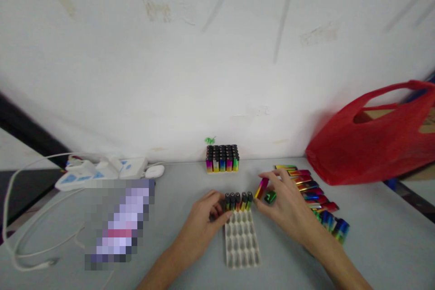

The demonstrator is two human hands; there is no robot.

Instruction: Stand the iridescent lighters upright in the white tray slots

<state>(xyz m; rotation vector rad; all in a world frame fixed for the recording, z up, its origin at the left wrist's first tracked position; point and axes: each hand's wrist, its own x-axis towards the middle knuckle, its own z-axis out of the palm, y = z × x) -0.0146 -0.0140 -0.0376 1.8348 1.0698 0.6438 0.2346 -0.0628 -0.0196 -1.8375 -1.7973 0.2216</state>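
Observation:
A white tray (242, 240) with rows of slots lies on the grey table. Its far row holds several upright lighters (238, 201) with black tops; the nearer slots hold nothing. My left hand (211, 213) is beside the tray's far left corner, fingers curled and close to the leftmost lighter; what they grip, if anything, is hidden. Right of the tray, my right hand (280, 195) pinches a shiny pink-and-yellow lighter (261, 188), tilted, between thumb and fingers. Under that hand is a green shiny item (270, 197), partly hidden.
Near the wall stands a full block of lighters (222, 158). More colourful lighters (307, 186) lie at right, partly behind my right arm. A red bag (370, 140) sits at far right. On the left are a power strip (102, 172), cables and a blurred phone-like object (125, 222).

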